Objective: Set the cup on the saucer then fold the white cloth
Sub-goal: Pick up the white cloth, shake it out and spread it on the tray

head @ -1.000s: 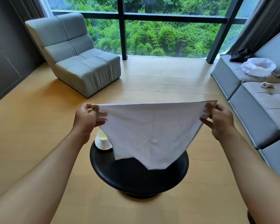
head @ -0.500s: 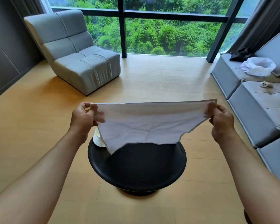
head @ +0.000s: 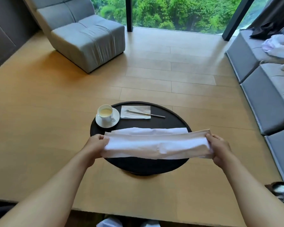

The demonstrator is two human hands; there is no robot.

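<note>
A white cup (head: 105, 113) with pale liquid stands on a white saucer (head: 116, 121) at the back left of the round black table (head: 170, 122). The white cloth (head: 154, 144) is folded into a long flat band that stretches across the table's front half. My left hand (head: 96, 145) grips its left end and my right hand (head: 218, 149) grips its right end. The cloth's far edge rests on the tabletop; its right end is lifted a little.
A folded white napkin (head: 135, 112) with metal chopsticks (head: 145, 113) across it lies behind the cloth. A grey armchair (head: 87, 35) stands at the back left, a grey sofa (head: 269, 92) runs along the right with a white bag (head: 279, 46) on it.
The cloth hung spread out in the air between my hands; now it is lowered over the table as a narrow folded band. The view has tilted down, and the cup and napkin show.
</note>
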